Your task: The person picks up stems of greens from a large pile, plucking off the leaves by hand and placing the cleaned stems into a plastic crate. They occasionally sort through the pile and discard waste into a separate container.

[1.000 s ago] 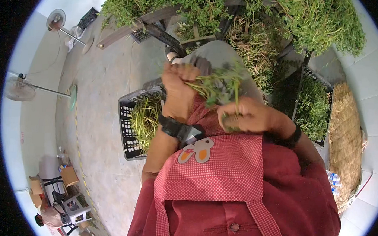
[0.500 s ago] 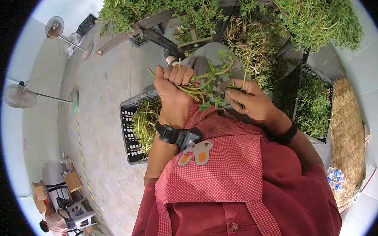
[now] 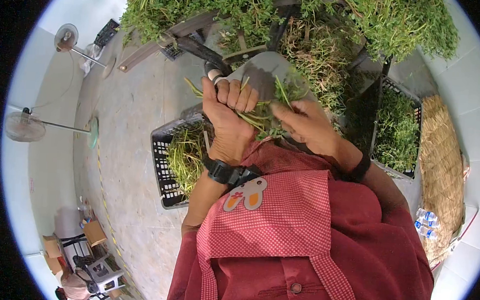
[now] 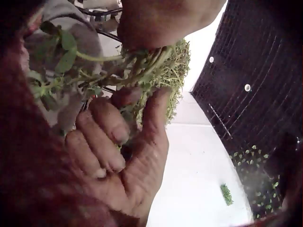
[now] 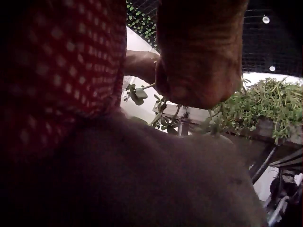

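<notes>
In the head view my left hand point(image 3: 230, 112) grips a small bunch of leafy green stems point(image 3: 255, 120) above the lap, with cut-looking ends poking out past the thumb. My right hand point(image 3: 313, 126) is close beside it, pinching a leafy sprig point(image 3: 280, 90) between thumb and fingers. From the left wrist view, the right hand's curled fingers point(image 4: 102, 135) and thumb meet near the stems point(image 4: 156, 61), below the left hand point(image 4: 170, 21). The right wrist view has the back of the right hand point(image 5: 199, 71) in front, hiding most of the bunch.
A heap of greens point(image 3: 204, 12) covers the table in front. Beneath it lies a browner pile of stems point(image 3: 320, 62). Black crates hold yellowish stems point(image 3: 185, 160) at left and greens point(image 3: 397, 125) at right. A rolled straw mat point(image 3: 440, 160) and standing fans point(image 3: 21, 126) flank the area.
The right hand has moved up and left, close against the left hand's bunch. The upright stem it held has shifted left with it. The left hand still grips the bunch, slightly turned.
</notes>
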`<state>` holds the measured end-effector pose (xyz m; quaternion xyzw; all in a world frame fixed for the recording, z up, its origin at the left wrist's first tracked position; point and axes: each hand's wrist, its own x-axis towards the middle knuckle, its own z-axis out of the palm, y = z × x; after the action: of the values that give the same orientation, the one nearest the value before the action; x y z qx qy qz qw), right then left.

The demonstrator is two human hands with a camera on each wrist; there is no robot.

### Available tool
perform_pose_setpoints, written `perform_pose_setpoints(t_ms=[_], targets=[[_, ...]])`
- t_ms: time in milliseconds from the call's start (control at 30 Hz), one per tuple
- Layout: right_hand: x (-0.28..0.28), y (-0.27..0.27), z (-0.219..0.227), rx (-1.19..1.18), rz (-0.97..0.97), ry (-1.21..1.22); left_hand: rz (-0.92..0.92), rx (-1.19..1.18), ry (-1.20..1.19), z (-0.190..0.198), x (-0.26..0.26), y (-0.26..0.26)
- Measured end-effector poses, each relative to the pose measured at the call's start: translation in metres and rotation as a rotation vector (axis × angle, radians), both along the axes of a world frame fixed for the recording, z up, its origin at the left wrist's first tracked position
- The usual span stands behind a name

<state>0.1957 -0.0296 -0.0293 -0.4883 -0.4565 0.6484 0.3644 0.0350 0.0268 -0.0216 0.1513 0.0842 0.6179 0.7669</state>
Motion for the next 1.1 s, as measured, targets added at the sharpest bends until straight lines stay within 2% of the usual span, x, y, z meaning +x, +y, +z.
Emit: perform_pose_setpoints(t_ms=[133,200,233,300,367,433,467,533,667,733,767,933,1067,1100], targets=[[0.001,0.001,-0.004,0.079,0.067,0.076,0.008,-0.028,0.012,0.004,-0.003,-0.001],[0.01,-0.001,-0.003,0.143,0.24,0.129,0.032,-0.081,-0.013,0.002,-0.014,0.003],[0.016,0.0,-0.006,0.14,0.242,0.129,0.048,-0.104,-0.059,-0.003,-0.02,0.008],[0.026,0.002,-0.011,-0.02,0.148,0.332,0.063,-0.127,-0.108,-0.01,-0.024,0.012],[0.03,0.005,-0.013,-0.05,0.117,0.354,0.035,-0.189,-0.149,-0.013,-0.023,0.013],[0.029,0.008,-0.02,0.089,0.171,0.333,0.003,-0.192,-0.197,-0.013,-0.022,0.013],[0.026,0.007,-0.018,0.089,0.171,0.334,-0.025,-0.194,-0.245,-0.013,-0.022,0.013],[0.019,0.007,-0.01,0.047,0.123,0.168,-0.029,-0.189,-0.251,-0.011,-0.021,0.012],[0.014,0.008,-0.005,0.077,0.16,0.057,-0.049,-0.206,-0.262,-0.014,-0.021,0.013],[0.011,0.008,-0.003,0.22,0.204,-0.007,-0.042,-0.213,-0.259,-0.013,-0.019,0.013],[0.008,0.008,-0.004,0.219,0.205,-0.008,-0.033,-0.221,-0.257,-0.013,-0.019,0.012],[-0.004,0.011,-0.003,0.342,0.384,-0.193,-0.06,-0.192,-0.274,-0.02,-0.02,0.017],[-0.009,0.012,-0.016,0.225,0.39,-0.098,-0.051,-0.233,-0.278,-0.014,-0.018,0.015],[-0.009,0.01,-0.016,0.197,0.331,-0.094,-0.049,-0.233,-0.28,-0.012,-0.016,0.013]])
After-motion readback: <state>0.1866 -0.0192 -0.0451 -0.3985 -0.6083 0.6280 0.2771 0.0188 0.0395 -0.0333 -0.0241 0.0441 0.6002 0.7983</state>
